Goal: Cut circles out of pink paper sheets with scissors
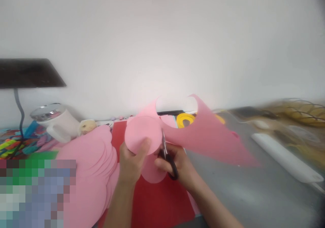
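Note:
My left hand pinches a round piece of pink paper, its thumb on the front. My right hand is closed on black-handled scissors, whose blades point up at the right edge of the round piece. A larger pink sheet with curved cut-outs stretches from behind the round piece to the right. Below the hands, another rounded pink piece shows in front of red sheets.
Stacked pink cut shapes lie at left. Behind them are a white mug and colourful bits. A yellow tape roll sits at the back. On the grey table, a white power strip lies at right.

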### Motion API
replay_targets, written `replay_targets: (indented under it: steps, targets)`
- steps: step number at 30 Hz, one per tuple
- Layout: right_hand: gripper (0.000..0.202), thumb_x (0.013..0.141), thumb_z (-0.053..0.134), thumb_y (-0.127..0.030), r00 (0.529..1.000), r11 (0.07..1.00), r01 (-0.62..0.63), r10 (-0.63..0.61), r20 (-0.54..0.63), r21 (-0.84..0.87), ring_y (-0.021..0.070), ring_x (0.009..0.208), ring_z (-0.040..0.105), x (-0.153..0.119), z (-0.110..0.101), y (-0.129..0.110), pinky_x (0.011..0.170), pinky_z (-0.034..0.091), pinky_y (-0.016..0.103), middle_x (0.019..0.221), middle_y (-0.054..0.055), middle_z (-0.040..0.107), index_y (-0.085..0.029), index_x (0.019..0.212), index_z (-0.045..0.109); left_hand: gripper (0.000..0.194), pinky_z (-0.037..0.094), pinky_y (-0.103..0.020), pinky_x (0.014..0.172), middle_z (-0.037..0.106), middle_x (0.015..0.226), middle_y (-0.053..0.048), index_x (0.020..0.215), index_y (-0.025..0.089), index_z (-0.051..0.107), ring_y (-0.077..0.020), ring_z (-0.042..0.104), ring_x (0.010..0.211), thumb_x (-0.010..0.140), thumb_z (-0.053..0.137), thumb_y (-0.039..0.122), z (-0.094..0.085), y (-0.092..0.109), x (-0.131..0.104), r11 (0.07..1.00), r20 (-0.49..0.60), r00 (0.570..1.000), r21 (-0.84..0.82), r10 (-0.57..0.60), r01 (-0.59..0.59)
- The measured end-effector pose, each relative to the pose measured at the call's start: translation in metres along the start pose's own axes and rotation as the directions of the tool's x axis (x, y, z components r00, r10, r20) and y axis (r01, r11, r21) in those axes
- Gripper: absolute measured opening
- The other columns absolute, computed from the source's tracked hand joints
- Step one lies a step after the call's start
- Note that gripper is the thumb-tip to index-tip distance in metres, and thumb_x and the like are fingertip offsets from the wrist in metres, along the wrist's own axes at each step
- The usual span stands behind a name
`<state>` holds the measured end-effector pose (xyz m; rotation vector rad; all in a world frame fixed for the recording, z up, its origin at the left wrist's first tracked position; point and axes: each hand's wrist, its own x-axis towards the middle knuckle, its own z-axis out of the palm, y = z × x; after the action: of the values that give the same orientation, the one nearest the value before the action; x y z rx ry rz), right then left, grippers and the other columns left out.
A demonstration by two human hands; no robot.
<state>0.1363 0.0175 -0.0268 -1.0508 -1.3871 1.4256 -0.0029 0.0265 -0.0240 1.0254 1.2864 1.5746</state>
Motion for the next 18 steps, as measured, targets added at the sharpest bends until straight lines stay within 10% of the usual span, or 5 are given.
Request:
replay_targets:
  steps: [18]
  targets:
    - [0.045, 0.064, 0.079, -0.053, 0.995, 0.996, 0.087, -0.088, 0.036, 0.035, 0.0135, 0.060, 0.038, 0.001, -0.003, -0.001, 0.055, 0.036, 0.026, 0.063, -0.004, 0.041, -0.020, 0.076, 0.051, 0.039, 0.058, -0.040, 0.074, 0.070, 0.079, -0.010, 0.086, 0.015, 0.067, -0.0297, 0.068, 0.091, 0.060, 0.077, 0.042, 0.008, 0.015, -0.010, 0.980, -0.091, 0.995, 0.187, -0.044, 0.060]
